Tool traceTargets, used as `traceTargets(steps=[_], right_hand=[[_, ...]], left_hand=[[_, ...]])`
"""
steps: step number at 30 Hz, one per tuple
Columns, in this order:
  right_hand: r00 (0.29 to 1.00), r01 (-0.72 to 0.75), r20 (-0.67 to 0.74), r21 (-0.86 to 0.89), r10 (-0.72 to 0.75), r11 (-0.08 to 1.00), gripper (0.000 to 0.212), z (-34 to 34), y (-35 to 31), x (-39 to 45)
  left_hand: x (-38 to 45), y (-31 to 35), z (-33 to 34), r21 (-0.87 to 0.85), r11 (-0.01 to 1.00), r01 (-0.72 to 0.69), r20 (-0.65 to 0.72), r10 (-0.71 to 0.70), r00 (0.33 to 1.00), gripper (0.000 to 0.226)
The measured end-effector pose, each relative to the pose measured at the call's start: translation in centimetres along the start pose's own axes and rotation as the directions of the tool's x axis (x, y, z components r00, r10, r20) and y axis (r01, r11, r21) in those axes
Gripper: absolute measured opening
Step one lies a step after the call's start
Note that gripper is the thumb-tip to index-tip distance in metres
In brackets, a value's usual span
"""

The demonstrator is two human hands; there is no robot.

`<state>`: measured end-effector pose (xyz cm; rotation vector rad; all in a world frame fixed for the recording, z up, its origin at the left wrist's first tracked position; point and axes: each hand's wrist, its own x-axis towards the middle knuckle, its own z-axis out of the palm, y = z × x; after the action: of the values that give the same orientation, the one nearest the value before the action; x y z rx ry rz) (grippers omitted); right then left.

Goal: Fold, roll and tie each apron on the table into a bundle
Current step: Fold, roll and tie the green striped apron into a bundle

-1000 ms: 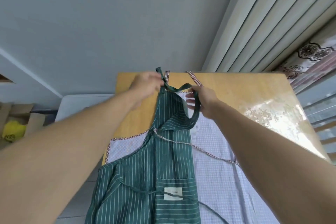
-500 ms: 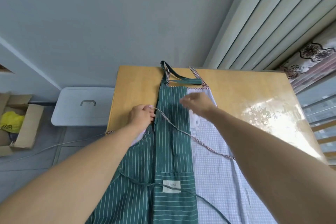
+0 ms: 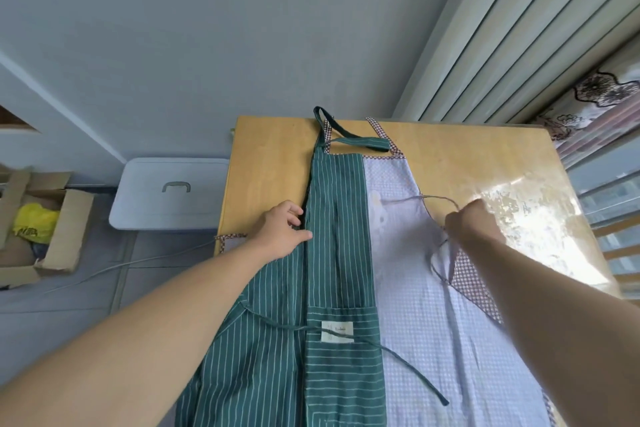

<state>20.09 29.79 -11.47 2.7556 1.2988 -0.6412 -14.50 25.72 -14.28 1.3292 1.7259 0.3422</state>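
Observation:
A green striped apron point(image 3: 332, 239) lies lengthwise on the wooden table point(image 3: 273, 163), folded into a long strip, with its neck loop at the far edge. It lies on top of a pale lilac checked apron point(image 3: 426, 315) with red checked trim. My left hand point(image 3: 280, 232) rests on the green apron's left edge, its fingers curled over the fold. Over the lilac apron's right side, my right hand point(image 3: 472, 222) pinches that apron's thin tie string point(image 3: 429, 199) and holds it pulled to the right. A green tie point(image 3: 408, 364) trails across the lilac cloth.
A white lidded bin point(image 3: 169, 194) stands on the floor left of the table. Further left is an open cardboard box point(image 3: 38, 229) with a yellow bag in it. A wall lies beyond the table, and curtains point(image 3: 519, 31) hang at the right.
My right hand has taken the lilac apron's tie string and drawn it off the green apron to the right. My left hand has shifted a little along the green apron's left edge.

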Motion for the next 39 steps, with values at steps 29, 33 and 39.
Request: traceTargets(steps=[29,33,39], right_hand=[[0.556,0.506,0.348,0.578,-0.755,0.64,0.058,2.9,-11.1,-34.0],[0.787,0.431,0.259,0.418,-0.559,0.8,0.038,5.5,-3.6,-32.7],[0.992,0.083,0.086,0.113,-0.093,0.99,0.062,12.0,10.1,-36.1]], left_hand=[[-15.3,-11.1,-9.0,-0.849,0.385,0.362,0.083,-0.58,0.81,0.063],[-16.8,-14.9,-13.2,-0.832,0.249,0.496,0.284,-0.577,0.766,0.087],[-20.7,-15.7,-7.7,-0.394,0.818,0.419,0.237,-0.35,0.906,0.039]])
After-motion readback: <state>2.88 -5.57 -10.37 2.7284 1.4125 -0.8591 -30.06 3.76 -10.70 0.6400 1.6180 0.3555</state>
